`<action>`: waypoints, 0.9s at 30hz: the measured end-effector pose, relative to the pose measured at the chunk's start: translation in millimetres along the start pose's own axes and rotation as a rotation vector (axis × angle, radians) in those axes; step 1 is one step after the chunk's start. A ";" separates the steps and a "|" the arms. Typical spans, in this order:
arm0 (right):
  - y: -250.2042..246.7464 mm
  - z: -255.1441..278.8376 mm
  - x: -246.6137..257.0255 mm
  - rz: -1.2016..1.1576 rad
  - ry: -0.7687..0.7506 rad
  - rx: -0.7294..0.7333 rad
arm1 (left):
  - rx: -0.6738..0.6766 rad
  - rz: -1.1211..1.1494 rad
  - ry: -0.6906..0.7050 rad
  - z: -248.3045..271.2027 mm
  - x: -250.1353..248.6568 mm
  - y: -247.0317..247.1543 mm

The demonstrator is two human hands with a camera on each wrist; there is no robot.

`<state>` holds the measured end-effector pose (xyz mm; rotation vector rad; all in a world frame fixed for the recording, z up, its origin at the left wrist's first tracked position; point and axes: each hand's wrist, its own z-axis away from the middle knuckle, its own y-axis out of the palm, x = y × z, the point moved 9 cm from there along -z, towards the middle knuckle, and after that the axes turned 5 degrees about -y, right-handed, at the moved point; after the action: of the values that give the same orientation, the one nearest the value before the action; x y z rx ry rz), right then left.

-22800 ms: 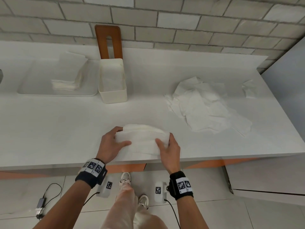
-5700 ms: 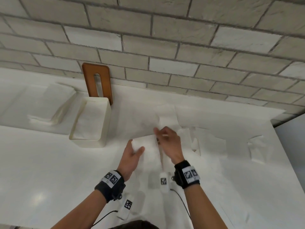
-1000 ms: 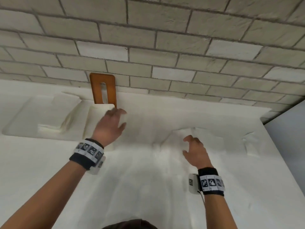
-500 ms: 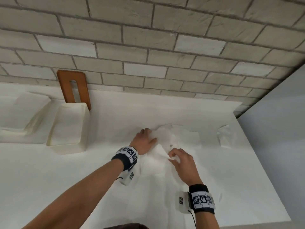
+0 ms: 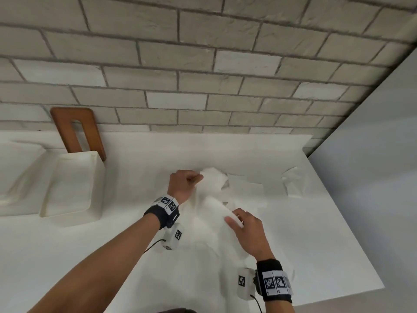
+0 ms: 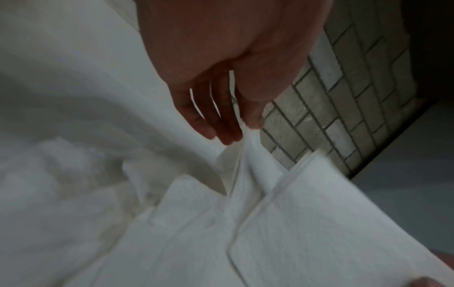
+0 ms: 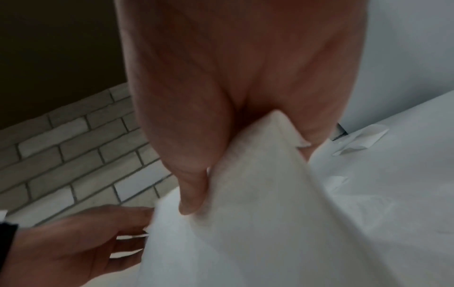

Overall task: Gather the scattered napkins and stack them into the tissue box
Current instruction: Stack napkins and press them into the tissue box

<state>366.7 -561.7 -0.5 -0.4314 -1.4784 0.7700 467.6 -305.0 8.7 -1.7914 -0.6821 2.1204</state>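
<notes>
Both hands lift a bunch of white napkins [image 5: 212,199] off the white counter, right of centre in the head view. My left hand [image 5: 184,185] pinches the far edge of the napkins [image 6: 245,155] between thumb and fingers. My right hand [image 5: 246,224] grips the near corner of the napkins [image 7: 258,174], thumb on top. More napkins [image 5: 246,187] lie flat behind the lifted ones. The white tissue box [image 5: 72,188] stands open at the left with napkins stacked inside it.
A brown wooden lid [image 5: 77,129] leans on the brick wall behind the box. A clear tray [image 5: 13,177] with a napkin stack sits at the far left. One crumpled napkin [image 5: 293,181] lies near the counter's right end, by a grey panel [image 5: 372,177].
My left hand came away from the tissue box and moved right to the pile. Both hands took hold of napkins and raised them a little. The camera turned right.
</notes>
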 end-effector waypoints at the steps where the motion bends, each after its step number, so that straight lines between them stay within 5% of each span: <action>1: -1.7 -1.2 6.6 -0.041 0.005 0.005 | -0.001 0.061 -0.005 0.5 -1.1 -9.6; 5: -4.2 -6.0 44.0 -0.210 -0.024 0.013 | 0.005 0.447 -0.096 5.6 5.5 -45.9; 10: -13.8 -1.8 126.4 -0.522 -0.187 0.038 | -0.071 0.615 -0.149 30.5 25.2 -99.7; 15: -5.9 -11.8 183.2 -0.520 -0.321 -0.009 | -0.201 0.546 -0.084 62.9 53.9 -160.6; 20: 55.5 -32.2 226.1 -0.401 -0.314 0.028 | -0.381 0.519 -0.049 104.4 80.1 -249.2; 27: 136.1 -52.2 381.6 -0.678 -0.390 0.199 | -0.382 0.506 -0.084 168.2 135.5 -368.1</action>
<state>361.5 -193.5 176.2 0.3878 -1.7395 0.4530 245.8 46.2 106.4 -2.2844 -0.7582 2.5313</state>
